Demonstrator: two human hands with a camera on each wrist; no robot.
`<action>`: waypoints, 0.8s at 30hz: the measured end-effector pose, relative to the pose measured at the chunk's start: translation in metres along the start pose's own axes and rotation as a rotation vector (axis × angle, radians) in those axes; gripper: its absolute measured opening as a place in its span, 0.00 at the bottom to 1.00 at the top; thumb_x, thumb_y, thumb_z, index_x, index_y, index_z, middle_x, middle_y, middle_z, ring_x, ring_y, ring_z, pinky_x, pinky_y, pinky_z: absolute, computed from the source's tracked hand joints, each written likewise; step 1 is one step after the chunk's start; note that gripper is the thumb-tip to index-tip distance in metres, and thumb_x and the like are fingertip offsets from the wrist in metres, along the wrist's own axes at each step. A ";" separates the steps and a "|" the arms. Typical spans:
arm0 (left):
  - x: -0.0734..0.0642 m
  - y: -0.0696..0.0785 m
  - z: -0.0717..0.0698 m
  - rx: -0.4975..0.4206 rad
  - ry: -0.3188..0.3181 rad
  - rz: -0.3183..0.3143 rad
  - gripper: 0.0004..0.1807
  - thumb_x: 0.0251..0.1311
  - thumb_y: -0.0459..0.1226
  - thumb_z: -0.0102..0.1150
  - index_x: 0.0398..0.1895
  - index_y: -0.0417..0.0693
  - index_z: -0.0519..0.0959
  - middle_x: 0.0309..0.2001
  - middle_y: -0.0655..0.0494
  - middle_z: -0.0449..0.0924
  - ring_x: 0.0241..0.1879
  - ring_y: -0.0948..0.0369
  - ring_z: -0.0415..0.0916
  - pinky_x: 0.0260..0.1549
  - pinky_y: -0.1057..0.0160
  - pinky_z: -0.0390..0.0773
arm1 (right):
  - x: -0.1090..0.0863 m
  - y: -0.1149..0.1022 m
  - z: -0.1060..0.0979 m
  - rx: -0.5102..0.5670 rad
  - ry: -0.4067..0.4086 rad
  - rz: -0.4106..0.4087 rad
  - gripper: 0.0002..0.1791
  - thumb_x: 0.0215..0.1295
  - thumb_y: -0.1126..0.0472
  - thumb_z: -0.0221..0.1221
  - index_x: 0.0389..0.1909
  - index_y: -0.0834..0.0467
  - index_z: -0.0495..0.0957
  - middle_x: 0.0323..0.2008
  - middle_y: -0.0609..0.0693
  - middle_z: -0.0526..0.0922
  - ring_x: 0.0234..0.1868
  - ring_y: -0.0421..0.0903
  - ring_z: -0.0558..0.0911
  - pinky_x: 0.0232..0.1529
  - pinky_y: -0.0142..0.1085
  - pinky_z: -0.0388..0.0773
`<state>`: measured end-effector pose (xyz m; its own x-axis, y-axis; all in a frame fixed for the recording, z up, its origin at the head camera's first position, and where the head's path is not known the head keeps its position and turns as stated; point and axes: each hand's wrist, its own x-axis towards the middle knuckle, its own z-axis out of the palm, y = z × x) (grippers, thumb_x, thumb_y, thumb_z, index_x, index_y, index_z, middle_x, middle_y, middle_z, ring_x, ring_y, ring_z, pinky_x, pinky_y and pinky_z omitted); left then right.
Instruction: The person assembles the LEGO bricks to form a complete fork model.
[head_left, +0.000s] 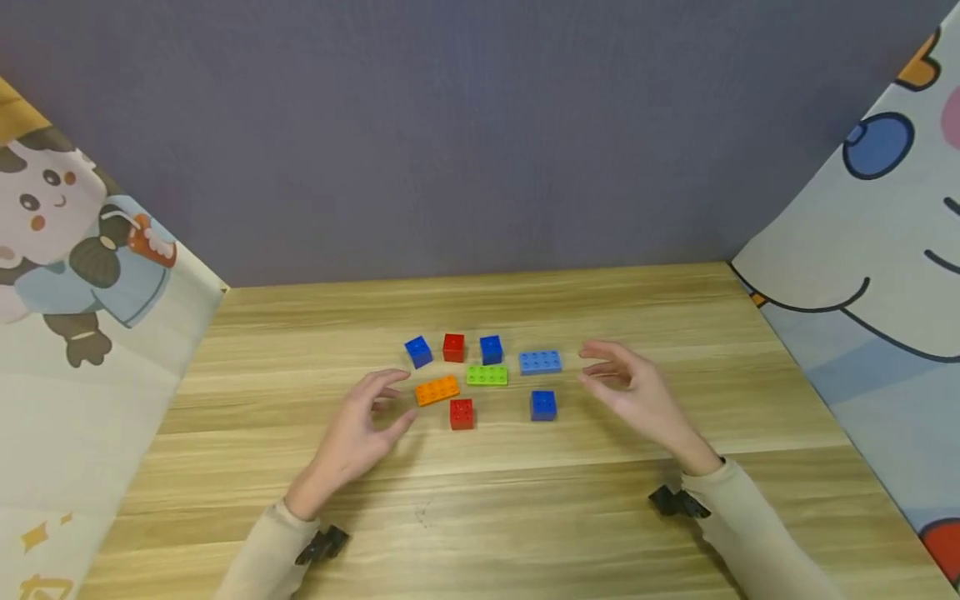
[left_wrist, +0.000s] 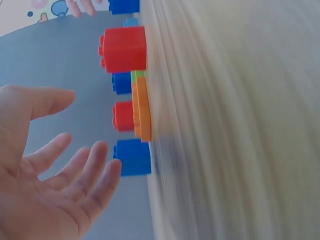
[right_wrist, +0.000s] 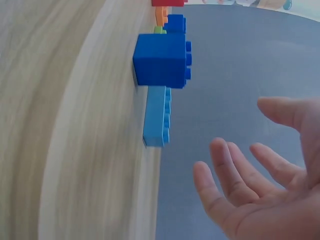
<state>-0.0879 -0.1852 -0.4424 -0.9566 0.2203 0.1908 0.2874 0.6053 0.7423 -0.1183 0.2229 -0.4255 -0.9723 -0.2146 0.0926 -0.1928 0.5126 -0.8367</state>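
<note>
Several toy building bricks lie apart on the wooden table. My left hand (head_left: 363, 429), its fingers loosely bent and holding nothing, is just left of the flat orange brick (head_left: 437, 390). A red brick (head_left: 461, 414) sits to that hand's right, and a blue brick (head_left: 418, 352) lies beyond its fingertips. My right hand (head_left: 637, 396) is also bare of any brick, its fingers spread apart. Nearest to it are the flat light blue brick (head_left: 540, 362) and a blue brick (head_left: 543, 406). Between the hands lie a flat green brick (head_left: 487, 376), another red brick (head_left: 453, 347) and another blue brick (head_left: 491, 350).
A grey panel (head_left: 480, 150) rises along the back edge of the wooden table (head_left: 480, 533). Side walls with cartoon prints stand at left (head_left: 150, 350) and right (head_left: 840, 250). Black straps with small devices are worn at both wrists.
</note>
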 end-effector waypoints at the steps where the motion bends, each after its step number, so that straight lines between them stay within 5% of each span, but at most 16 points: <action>1: 0.000 0.001 0.002 -0.015 -0.015 -0.007 0.33 0.60 0.32 0.75 0.70 0.42 0.76 0.67 0.45 0.79 0.56 0.46 0.84 0.56 0.45 0.86 | 0.000 0.000 0.002 0.000 -0.014 0.002 0.29 0.75 0.58 0.66 0.73 0.58 0.73 0.65 0.60 0.83 0.58 0.56 0.87 0.57 0.37 0.84; 10: 0.007 0.011 0.017 -0.042 -0.125 -0.041 0.35 0.61 0.33 0.75 0.72 0.47 0.75 0.65 0.46 0.81 0.54 0.51 0.85 0.56 0.49 0.86 | 0.000 0.000 0.021 0.044 -0.107 -0.015 0.31 0.70 0.60 0.70 0.71 0.63 0.74 0.65 0.63 0.83 0.54 0.55 0.88 0.58 0.45 0.86; 24: 0.014 0.017 0.031 -0.047 -0.199 -0.098 0.33 0.62 0.33 0.74 0.71 0.44 0.76 0.66 0.47 0.82 0.52 0.55 0.87 0.52 0.58 0.88 | 0.001 0.004 0.033 0.000 -0.198 0.004 0.29 0.68 0.60 0.71 0.68 0.63 0.77 0.61 0.62 0.85 0.54 0.55 0.88 0.53 0.35 0.86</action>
<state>-0.0947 -0.1486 -0.4473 -0.9501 0.3118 -0.0109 0.1867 0.5962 0.7808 -0.1161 0.1969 -0.4463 -0.9279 -0.3723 -0.0186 -0.1892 0.5134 -0.8370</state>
